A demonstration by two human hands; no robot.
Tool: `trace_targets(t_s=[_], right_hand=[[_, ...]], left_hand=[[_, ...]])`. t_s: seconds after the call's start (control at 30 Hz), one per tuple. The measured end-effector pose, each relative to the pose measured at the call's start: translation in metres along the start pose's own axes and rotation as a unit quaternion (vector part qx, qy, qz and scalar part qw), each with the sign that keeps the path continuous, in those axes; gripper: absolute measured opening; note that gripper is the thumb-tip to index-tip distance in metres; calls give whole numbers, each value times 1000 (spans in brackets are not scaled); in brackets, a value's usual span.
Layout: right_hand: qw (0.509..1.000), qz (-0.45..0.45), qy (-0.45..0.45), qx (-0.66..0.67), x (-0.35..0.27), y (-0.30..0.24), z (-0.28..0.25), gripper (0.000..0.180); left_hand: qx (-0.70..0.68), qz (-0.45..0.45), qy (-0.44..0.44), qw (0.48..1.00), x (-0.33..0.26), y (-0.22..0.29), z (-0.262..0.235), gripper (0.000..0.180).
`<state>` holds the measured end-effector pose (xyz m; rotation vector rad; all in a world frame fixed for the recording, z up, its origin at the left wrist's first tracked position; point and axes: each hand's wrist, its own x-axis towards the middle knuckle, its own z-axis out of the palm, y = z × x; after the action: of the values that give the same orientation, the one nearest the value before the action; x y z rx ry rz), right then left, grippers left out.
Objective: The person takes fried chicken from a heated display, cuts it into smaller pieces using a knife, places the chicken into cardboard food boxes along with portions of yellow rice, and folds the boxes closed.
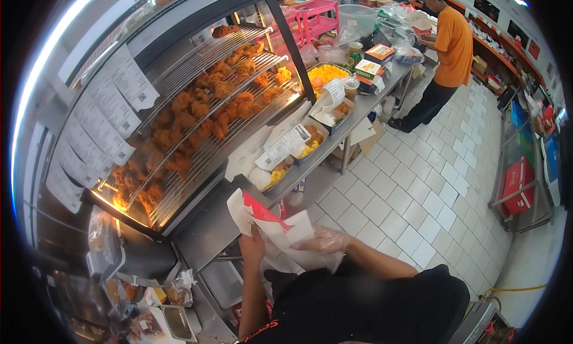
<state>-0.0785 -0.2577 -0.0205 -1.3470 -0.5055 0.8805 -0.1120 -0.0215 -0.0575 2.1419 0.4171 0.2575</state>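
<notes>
Noting from my remote station: the red-and-white paperboard carton (270, 223) is held up between both hands, near the edge of the steel bench (200, 239). I judge it light, thin-walled, springy at the folds and easily creased; best taken gently, near a fold rather than mid-panel. Left grip (252, 245): partly closed, grasping the lower left side. Right grip (322, 241), in a clear plastic glove (338, 237): fingers curled, grasping the right-hand panel; the loose film might slip. Exact fingertip contact: cannot tell.
</notes>
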Motion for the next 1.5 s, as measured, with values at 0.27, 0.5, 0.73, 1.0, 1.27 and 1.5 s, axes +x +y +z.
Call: trace_targets(t_s=[0.27, 0.5, 0.73, 1.0, 1.27, 1.5], right_hand=[[955, -66, 266, -117, 8, -12, -87, 68], [832, -226, 331, -384, 26, -30, -80, 99], [858, -28, -27, -513, 33, -79, -83, 74], [992, 41, 117, 24, 16, -5, -73, 56], [778, 62, 261, -568, 58, 108, -47, 39], [976, -101, 188, -50, 79, 92, 7, 68]], left_hand=[[-133, -90, -168, 973, -10, 26, -67, 34], [-150, -61, -267, 950, -15, 51, -101, 33], [147, 148, -243, 947, 28, 99, -155, 27], [-43, 96, 122, 987, 4, -68, -113, 57], [119, -34, -186, 975, -48, -16, 18, 60], [28, -37, -60, 997, -20, -55, 19, 64]])
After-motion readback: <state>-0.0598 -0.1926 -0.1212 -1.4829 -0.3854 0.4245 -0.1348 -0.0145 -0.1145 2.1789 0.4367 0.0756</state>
